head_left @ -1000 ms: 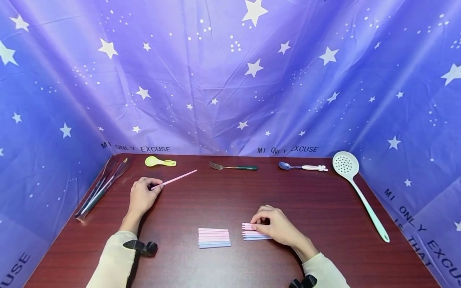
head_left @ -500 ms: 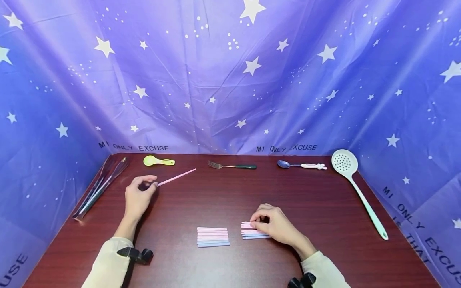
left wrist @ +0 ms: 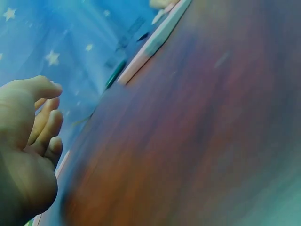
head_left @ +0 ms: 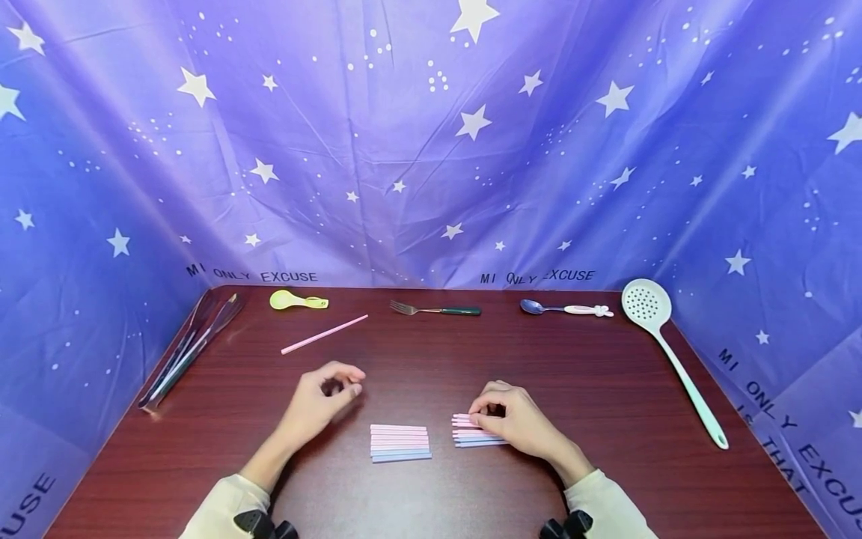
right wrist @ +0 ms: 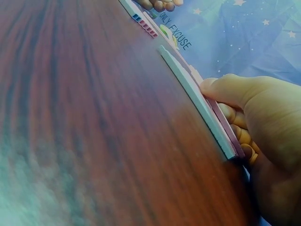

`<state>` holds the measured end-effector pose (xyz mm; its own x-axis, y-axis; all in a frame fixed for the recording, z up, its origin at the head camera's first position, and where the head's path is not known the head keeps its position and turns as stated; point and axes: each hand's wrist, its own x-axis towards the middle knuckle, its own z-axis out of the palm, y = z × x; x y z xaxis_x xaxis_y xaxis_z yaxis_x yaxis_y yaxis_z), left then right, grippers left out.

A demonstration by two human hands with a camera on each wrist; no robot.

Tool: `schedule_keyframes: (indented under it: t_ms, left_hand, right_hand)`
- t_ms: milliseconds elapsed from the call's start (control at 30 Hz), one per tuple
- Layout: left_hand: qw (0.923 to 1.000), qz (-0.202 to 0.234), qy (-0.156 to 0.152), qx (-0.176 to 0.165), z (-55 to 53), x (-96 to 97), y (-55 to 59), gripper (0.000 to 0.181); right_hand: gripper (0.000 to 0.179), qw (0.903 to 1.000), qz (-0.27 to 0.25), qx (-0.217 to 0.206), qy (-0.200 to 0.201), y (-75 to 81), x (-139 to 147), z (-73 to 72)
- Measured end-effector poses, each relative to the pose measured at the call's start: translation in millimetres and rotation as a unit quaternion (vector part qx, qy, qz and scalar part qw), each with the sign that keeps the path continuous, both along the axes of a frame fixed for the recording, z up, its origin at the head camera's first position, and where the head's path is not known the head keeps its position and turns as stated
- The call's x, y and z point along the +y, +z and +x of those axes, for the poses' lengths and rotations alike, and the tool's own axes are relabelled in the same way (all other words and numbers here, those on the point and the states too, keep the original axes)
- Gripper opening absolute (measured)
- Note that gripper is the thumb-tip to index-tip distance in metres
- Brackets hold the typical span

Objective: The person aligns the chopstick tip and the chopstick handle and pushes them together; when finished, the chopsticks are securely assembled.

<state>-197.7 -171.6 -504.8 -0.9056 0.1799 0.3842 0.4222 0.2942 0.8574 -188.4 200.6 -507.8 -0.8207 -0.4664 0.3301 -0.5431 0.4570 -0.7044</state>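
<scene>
In the head view my left hand (head_left: 316,404) hovers over the table, left of a row of pink and blue sticks (head_left: 399,442). Its fingers curve loosely around nothing, as the left wrist view also shows. Farther back lies a single pink stick (head_left: 325,335), slanted on the wood. My right hand (head_left: 521,423) is at a second row of pink and blue sticks (head_left: 465,434), pinching a pink stick at its far side. Seen from the right wrist, the thumb (right wrist: 211,87) presses on the pink side of that row, and a pale blue stick (right wrist: 197,103) lies nearest the camera.
Along the table's back edge lie a yellow measuring spoon (head_left: 298,301), a fork (head_left: 436,309) with a green handle and a spoon (head_left: 566,309). A pale green skimmer (head_left: 673,359) lies at the right. A clear bag of long utensils (head_left: 188,355) is at the left edge.
My left hand has let go of the single pink stick, leaving it on the table, and has come back toward the left row. My right hand has stayed at its row.
</scene>
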Motion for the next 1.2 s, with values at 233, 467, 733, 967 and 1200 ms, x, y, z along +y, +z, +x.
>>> schedule_keyframes:
  t_ms: [233, 467, 733, 967, 1200]
  left_hand:
    - [0.9961, -0.052, -0.071, -0.003, 12.8, 21.9, -4.5, 0.015]
    - [0.9888, -0.113, -0.086, 0.045, 15.8, 28.5, -8.9, 0.021]
    - [0.9712, -0.213, -0.075, 0.076, 18.6, 30.1, -12.1, 0.021]
    - [0.9671, -0.236, -0.07, 0.065, 18.7, 32.6, -9.4, 0.017]
    - [0.9707, -0.228, -0.073, 0.024, 19.1, 33.4, -5.1, 0.014]
  right_hand:
    - [0.021, 1.0, -0.006, -0.005, 0.0, 0.9, 0.0, 0.1]
    - [0.02, 1.0, -0.004, -0.008, -0.001, 2.0, 0.1, 0.1]
    - [0.02, 1.0, -0.001, -0.006, 0.001, 2.3, 0.0, 0.6]
    - [0.02, 1.0, 0.007, 0.002, 0.0, 2.8, -0.4, 0.1]
    - [0.017, 0.9999, 0.007, -0.009, -0.002, 2.2, -0.5, 0.7]
